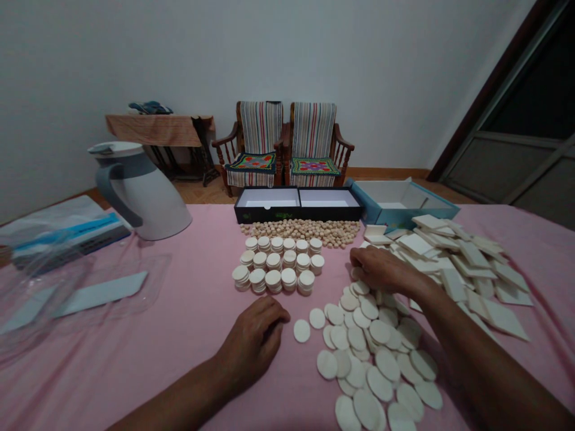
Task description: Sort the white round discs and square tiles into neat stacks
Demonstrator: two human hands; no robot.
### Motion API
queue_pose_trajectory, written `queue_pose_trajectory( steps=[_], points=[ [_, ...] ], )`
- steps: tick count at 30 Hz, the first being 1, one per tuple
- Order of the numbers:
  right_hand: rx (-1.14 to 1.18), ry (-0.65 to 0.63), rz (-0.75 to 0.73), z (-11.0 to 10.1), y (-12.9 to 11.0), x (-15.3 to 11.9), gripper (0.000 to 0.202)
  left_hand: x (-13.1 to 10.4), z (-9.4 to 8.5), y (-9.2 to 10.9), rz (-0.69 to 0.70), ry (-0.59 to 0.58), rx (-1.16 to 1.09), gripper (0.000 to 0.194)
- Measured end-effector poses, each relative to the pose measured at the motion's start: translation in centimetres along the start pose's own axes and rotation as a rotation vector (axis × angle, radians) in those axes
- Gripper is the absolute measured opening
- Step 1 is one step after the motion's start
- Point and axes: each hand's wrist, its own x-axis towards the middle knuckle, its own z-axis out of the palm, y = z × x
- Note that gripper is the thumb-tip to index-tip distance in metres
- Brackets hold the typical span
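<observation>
My left hand rests on the pink cloth with its fingers curled together, just in front of the stacked discs; whatever it may hold is hidden. Several short stacks of white discs stand there in rows. At the top of a loose pile of white discs, my right hand has its fingers bent down around a disc that shows only in part. Two single discs lie flat between my left hand and the pile.
Square white tiles are heaped at the right. Small wooden beads lie before a black two-part box, beside a blue box. At left are a jug, a blue packet and clear plastic packaging.
</observation>
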Motion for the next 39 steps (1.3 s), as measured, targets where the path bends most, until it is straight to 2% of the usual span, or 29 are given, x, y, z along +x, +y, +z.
queue_pose_trajectory(
  steps=[3,7,10,12,17,23,27,32,34,39],
  points=[
    [0.194,0.027,-0.050,0.0,0.0,0.2,0.011,0.0,0.0,0.0,-0.001,-0.002,0.003,0.020],
    [0.407,0.103,-0.113,0.3,-0.3,0.9,0.020,-0.1,0.2,-0.2,-0.003,-0.010,0.004,0.021],
    [0.373,0.211,-0.051,0.7,-0.5,1.1,0.027,-0.1,0.2,-0.2,-0.003,-0.007,0.000,0.021],
    [0.314,0.237,-0.029,0.9,-0.5,1.1,0.028,-0.2,0.2,-0.2,-0.004,-0.008,-0.001,0.020],
    [0.173,0.101,-0.016,1.5,-0.5,1.0,0.027,-0.2,0.1,-0.2,-0.008,-0.012,-0.002,0.020],
    [0.169,0.085,-0.021,2.1,-0.3,1.4,0.024,-0.1,0.1,-0.2,-0.012,-0.013,0.000,0.022],
    [0.250,0.252,-0.044,1.2,-1.4,1.0,0.019,-0.1,0.1,-0.1,-0.003,-0.007,0.004,0.022],
    [0.432,0.473,-0.176,0.4,-4.2,0.7,0.015,-0.1,0.1,-0.2,0.000,-0.006,0.004,0.021],
    [0.456,0.509,-0.204,0.6,-5.2,0.8,0.016,-0.1,0.1,-0.1,0.001,-0.003,0.012,0.021],
    [0.431,0.502,-0.235,2.1,-6.0,1.2,0.017,0.1,0.0,0.1,0.003,-0.004,0.020,0.022]
  ],
)
